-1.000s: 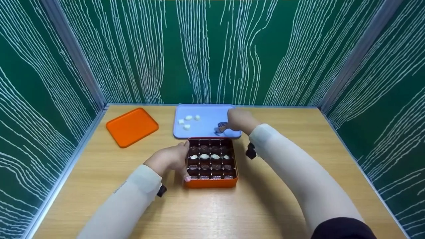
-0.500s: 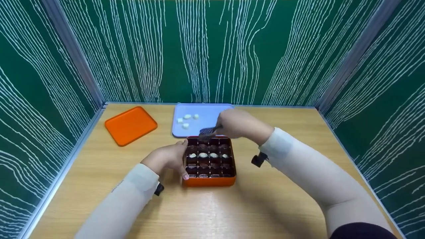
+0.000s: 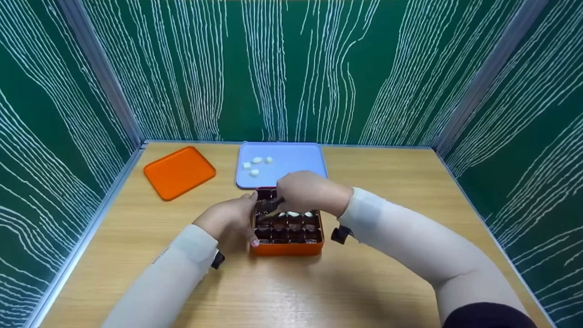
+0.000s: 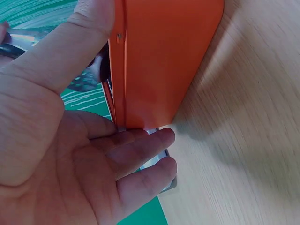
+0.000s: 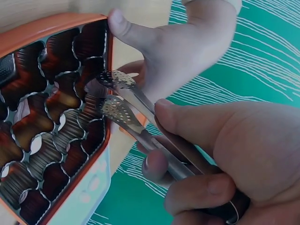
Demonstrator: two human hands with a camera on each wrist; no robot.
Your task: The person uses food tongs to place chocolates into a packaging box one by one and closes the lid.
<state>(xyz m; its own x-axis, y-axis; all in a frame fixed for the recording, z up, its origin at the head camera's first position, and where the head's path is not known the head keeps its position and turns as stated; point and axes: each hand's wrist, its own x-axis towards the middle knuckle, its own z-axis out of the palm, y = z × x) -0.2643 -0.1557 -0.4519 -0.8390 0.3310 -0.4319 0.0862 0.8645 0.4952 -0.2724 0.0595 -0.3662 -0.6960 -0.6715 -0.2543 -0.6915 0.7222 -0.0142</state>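
Note:
An orange box (image 3: 287, 249) stands on the table, its dark brown inner tray (image 5: 51, 89) divided into compartments. White chocolates (image 3: 294, 214) sit in one row, with dark chocolates in other rows. My left hand (image 3: 230, 216) grips the box's left side, thumb at the near corner and fingers at the far one. With my right hand (image 3: 314, 193) I hold metal tongs (image 5: 159, 147) that have perforated tips. Those tips reach into the box by its left wall. A dark shape shows at the tips; whether they grip it is unclear. The right hand hides the box's far right part.
Behind the box lies a light blue tray (image 3: 298, 159) with several white pieces (image 3: 256, 160) on its left half. An orange lid-like tray (image 3: 180, 173) lies at the back left. Green panels with white lines (image 3: 314, 73) close off the table's back and sides.
My right hand has brought the tongs from the right part of the blue tray toward me and left, down into the box. The left hand keeps its grip on the box.

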